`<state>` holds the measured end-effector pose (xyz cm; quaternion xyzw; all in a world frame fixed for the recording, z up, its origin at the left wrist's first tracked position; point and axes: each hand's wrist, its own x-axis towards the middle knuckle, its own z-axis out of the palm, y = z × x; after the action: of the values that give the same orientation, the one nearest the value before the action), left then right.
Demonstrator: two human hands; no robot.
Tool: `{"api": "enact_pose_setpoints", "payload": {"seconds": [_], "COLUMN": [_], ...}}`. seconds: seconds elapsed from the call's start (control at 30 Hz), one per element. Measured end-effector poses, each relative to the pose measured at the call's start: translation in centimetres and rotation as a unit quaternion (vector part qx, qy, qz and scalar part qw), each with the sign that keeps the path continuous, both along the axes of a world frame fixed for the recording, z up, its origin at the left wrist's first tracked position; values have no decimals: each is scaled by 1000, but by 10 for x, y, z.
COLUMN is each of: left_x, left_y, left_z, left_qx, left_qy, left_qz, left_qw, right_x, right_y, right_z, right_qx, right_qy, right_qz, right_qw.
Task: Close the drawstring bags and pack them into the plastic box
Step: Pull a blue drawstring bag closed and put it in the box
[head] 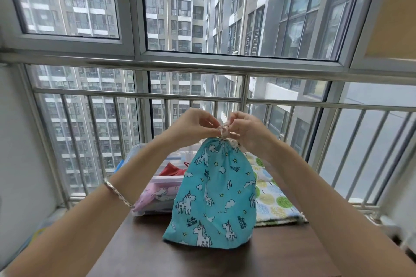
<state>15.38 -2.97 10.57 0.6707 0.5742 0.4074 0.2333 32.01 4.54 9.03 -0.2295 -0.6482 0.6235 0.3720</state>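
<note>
The window [171, 7] and the railing [135, 94] are filling the background. The table [225, 261] is carrying every task item.

The blue bag [213, 198] is standing upright at the table's centre. Its base is resting on the tabletop and its mouth is gathered tight at the top. The green bag [272, 198] is lying flat on the table, just right of the blue bag and partly behind it.

The box [137, 150] is sitting at the left, behind the blue bag. The pink bag [153, 195] is showing at its near left corner; we cannot tell whether it is lying wholly inside. The red bag [173, 170] is lying in the box, further back.

We are raising both hands to the blue bag's neck. Our left hand [191, 126] is pinching the cord [222, 129] from the left with curled fingertips. Our right hand [245, 130] is pinching the same cord from the right, fingers likewise curled. The two hands are nearly touching over the gathered mouth.

The bracelet [117, 193] is sitting on our left wrist.
</note>
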Motion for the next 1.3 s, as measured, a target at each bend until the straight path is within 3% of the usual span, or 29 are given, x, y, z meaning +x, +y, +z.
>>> {"api": "enact_pose_setpoints", "payload": {"seconds": [0.1,0.17,0.23,0.3,0.43,0.53,0.83,0.93,1.03,1.17,1.3], "left_x": [-1,-2,-2,-2,-5,-8,-26,-18,-16,-25,-47], "left_y": [2,5,7,8,9,8,5,7,10,10,9], "left_z": [-2,-4,-5,-6,-7,-9,-13,-21,-24,-32,-52], "left_qx": [-5,-30,-59,-76,-95,-98,-110,-144,-157,-167,-233], "left_qy": [0,-11,-54,-95,-112,-91,-19,-87,-119,-179,-217], "left_qz": [4,-3,-16,-24,-30,-36,2,5,-7,-76,-183], "left_qw": [1000,999,997,992,989,990,994,986,980,967,930], "right_x": [1,2,2,2,6,12,33,25,13,7,-1], "right_y": [3,2,0,0,-2,-1,12,1,-12,-11,-5], "right_z": [-5,-10,-13,-15,-13,-11,-11,-10,-10,13,52], "right_qx": [-33,54,171,231,240,276,255,195,204,194,196], "right_qy": [32,1,-58,-91,-85,-129,-219,-285,-374,-251,-122], "right_qz": [27,-19,-76,-106,-99,-97,-110,-26,61,-10,-73], "right_qw": [999,998,981,963,962,947,935,938,903,948,970]}}
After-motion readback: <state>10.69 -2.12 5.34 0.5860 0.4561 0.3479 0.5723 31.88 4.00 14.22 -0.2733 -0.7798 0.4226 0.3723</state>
